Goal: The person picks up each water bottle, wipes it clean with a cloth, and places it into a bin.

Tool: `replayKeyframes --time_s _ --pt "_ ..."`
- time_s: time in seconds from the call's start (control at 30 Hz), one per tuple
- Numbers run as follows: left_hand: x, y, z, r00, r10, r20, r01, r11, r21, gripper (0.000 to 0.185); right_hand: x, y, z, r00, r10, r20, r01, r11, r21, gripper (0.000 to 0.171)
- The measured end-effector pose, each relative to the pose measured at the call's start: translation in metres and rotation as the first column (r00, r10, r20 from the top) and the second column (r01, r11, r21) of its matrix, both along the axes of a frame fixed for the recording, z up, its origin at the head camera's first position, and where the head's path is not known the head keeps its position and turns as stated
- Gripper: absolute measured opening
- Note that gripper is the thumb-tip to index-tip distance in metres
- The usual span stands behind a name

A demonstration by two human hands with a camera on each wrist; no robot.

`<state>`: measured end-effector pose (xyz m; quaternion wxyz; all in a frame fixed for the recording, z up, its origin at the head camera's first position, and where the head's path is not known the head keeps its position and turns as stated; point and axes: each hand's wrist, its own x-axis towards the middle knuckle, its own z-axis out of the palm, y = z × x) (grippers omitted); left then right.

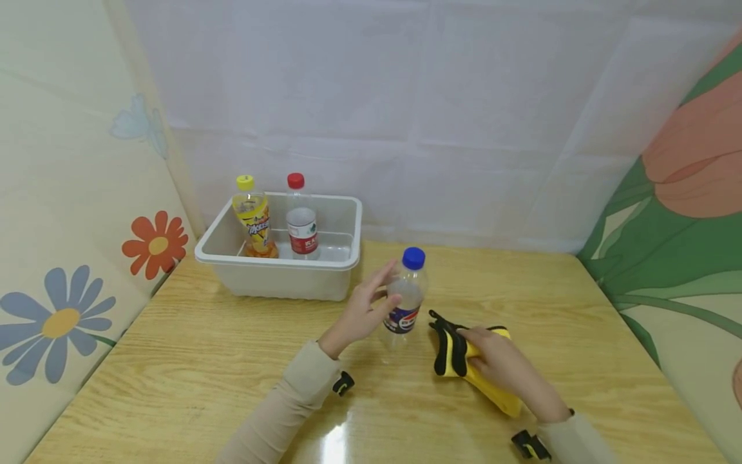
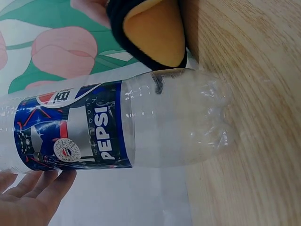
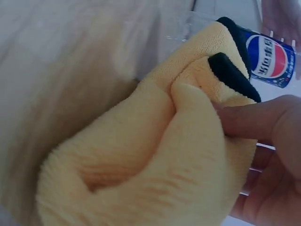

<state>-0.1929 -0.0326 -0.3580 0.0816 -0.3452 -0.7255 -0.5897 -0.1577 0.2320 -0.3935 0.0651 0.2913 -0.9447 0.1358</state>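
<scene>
hands first: my left hand [image 1: 364,308] is reaching up to the pepsi bottle [image 1: 406,298], fingers fairly straight and loosely spread, their tips touching the bottle's side near the label. from the left wrist view i am seeing those fingertips [image 2: 33,190] lying against the blue label, not wrapping round it. the bottle is standing upright on the wooden worktop [image 1: 174,361], clear and looking empty, with a blue cap [image 1: 413,257] on top, just in front of the right corner of a white plastic bin [image 1: 278,274].

my right hand [image 1: 504,367] is resting on the worktop just right of the bottle and is gripping a yellow cloth [image 1: 472,370] with black edging. the right wrist view is showing the thumb [image 3: 256,117] pressing into a bunched fold of the cloth while the other fingers are curling underneath it. the cloth's black-trimmed end is pointing toward the bottle and sitting just beside its lower part; i cannot tell whether the two are touching.

inside the bin, toward its back left, two more bottles are standing upright side by side: a yellow one with a yellow cap [image 1: 252,218] and a clear one with a red cap and red label [image 1: 301,219]. flower-patterned panels [image 1: 64,309] are closing in the worktop on both sides, with a pale sheet [image 1: 406,116] hanging behind.
</scene>
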Motion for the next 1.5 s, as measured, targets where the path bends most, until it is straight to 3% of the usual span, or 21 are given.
replayKeyframes --time_s 0.27,0.5,0.77,0.87,1.0,1.13,1.2,1.37,1.5 --pt "0.000 0.001 0.001 1.000 -0.008 0.006 0.008 1.000 -0.005 0.055 -0.001 -0.004 -0.008 1.000 -0.017 0.023 0.017 0.999 0.038 0.040" --pt "-0.018 0.003 -0.024 1.000 -0.002 0.008 0.002 1.000 0.004 0.059 -0.007 -0.005 -0.014 0.997 -0.042 0.071 0.038 0.998 0.054 0.046" --pt "-0.022 0.003 -0.028 0.999 0.003 -0.045 -0.004 1.000 -0.007 0.058 -0.008 0.001 -0.018 0.988 -0.030 0.149 0.014 0.995 0.104 0.055" --pt "-0.021 0.002 -0.028 0.997 0.008 -0.080 -0.010 1.000 -0.021 0.060 -0.009 0.005 -0.018 0.968 -0.024 0.251 -0.001 0.995 0.098 0.059" --pt "-0.020 0.001 -0.026 0.992 0.013 -0.126 -0.017 0.999 -0.035 0.064 -0.010 0.010 -0.018 0.918 -0.021 0.395 -0.005 0.998 0.065 0.067" --pt "-0.018 -0.003 -0.024 0.983 0.028 -0.179 -0.034 0.999 -0.032 0.062 -0.012 0.013 -0.017 0.890 0.000 0.456 0.001 1.000 -0.003 0.072" --pt "-0.017 -0.005 -0.022 0.979 0.031 -0.203 -0.036 0.999 -0.019 0.059 -0.013 0.014 -0.016 0.902 0.008 0.431 0.009 0.999 -0.037 0.069" --pt "-0.015 -0.016 -0.018 0.967 0.048 -0.249 -0.049 0.999 0.003 0.059 -0.016 0.011 -0.013 0.965 0.007 0.262 0.022 0.994 -0.105 0.055" --pt "-0.014 -0.024 -0.015 0.961 0.080 -0.264 -0.082 0.997 0.004 0.065 -0.019 0.005 -0.009 0.986 -0.006 0.166 0.041 0.977 -0.208 0.046"
